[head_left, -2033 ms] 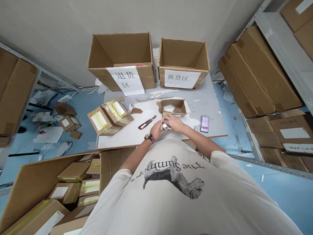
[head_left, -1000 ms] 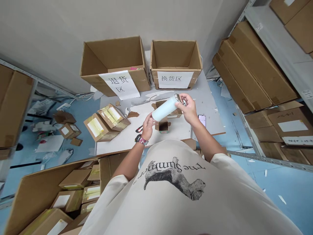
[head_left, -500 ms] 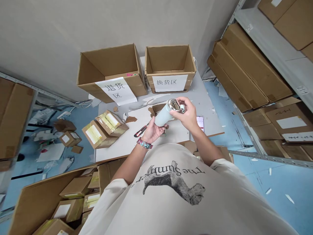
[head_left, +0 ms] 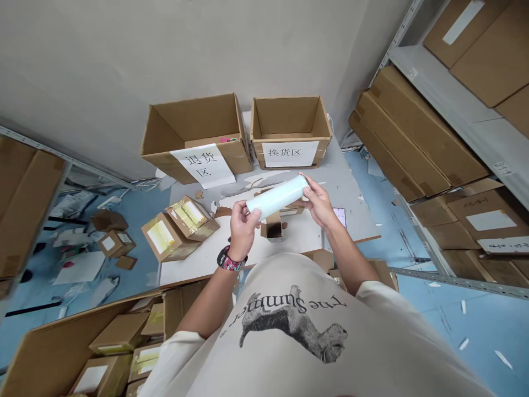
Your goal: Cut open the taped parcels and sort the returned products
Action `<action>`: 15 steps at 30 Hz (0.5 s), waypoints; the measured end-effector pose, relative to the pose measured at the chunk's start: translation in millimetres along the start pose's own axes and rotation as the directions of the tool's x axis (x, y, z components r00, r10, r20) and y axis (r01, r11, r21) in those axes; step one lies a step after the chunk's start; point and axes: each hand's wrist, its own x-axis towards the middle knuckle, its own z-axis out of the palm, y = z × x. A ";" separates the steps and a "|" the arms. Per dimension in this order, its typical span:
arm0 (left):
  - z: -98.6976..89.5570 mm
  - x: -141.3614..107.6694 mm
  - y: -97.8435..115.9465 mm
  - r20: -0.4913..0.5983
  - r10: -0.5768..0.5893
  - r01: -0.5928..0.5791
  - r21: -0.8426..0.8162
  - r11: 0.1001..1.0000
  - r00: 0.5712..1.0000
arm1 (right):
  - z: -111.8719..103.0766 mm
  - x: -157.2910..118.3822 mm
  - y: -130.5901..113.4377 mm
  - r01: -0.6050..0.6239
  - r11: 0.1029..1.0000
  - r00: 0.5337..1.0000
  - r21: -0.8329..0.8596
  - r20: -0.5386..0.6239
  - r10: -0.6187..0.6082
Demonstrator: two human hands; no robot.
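Observation:
A pale blue insulated bottle [head_left: 278, 197] lies nearly level between my two hands, above the table. My left hand [head_left: 243, 223] grips its left end, thumb along the near side. At the other end, my right hand [head_left: 319, 203] holds the bottle with its fingers wrapped round the lid end, so the lid is mostly hidden. Beneath the bottle a small open cardboard box [head_left: 274, 230] rests on the white table [head_left: 219, 242], its flaps spread. A phone [head_left: 340, 216] lies by my right wrist, partly covered by it.
Two large open cartons with paper signs, a left carton [head_left: 165, 160] and a right carton [head_left: 291, 132], stand at the table's back. Two taped parcels [head_left: 182, 229] sit at the left. A big carton of parcels [head_left: 45, 342] is at lower left; a loaded shelf [head_left: 458, 105] rises on the right.
The bottle has been turned from slanting with its metal lid showing to nearly level, side on. My left hand has shifted left and now grips its end from the side.

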 end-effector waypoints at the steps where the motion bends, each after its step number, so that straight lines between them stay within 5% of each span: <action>1: -1.5 -1.3 3.7 -0.011 0.082 -0.081 0.041 0.996 0.997 | 1.7 -0.2 -2.8 0.012 1.000 1.000 0.003 0.023 -0.012; 4: -8.9 -4.5 12.4 0.014 0.327 -0.322 0.222 0.920 0.945 | 6.7 -0.9 -11.3 0.068 0.997 0.996 -0.027 0.058 -0.066; 8: -20.6 -5.1 16.2 0.173 0.620 -0.625 0.431 0.651 0.765 | 13.6 -0.4 -14.5 0.104 0.994 0.995 -0.027 0.008 -0.103; 12: -25.3 -2.6 14.5 0.309 0.763 -0.788 0.472 0.396 0.568 | 20.4 1.6 -8.7 0.066 0.993 0.998 0.096 -0.004 -0.066; 15: -26.8 1.0 12.9 0.352 0.804 -0.835 0.466 0.294 0.480 | 25.9 2.6 -6.6 0.033 0.970 0.999 0.242 0.020 -0.039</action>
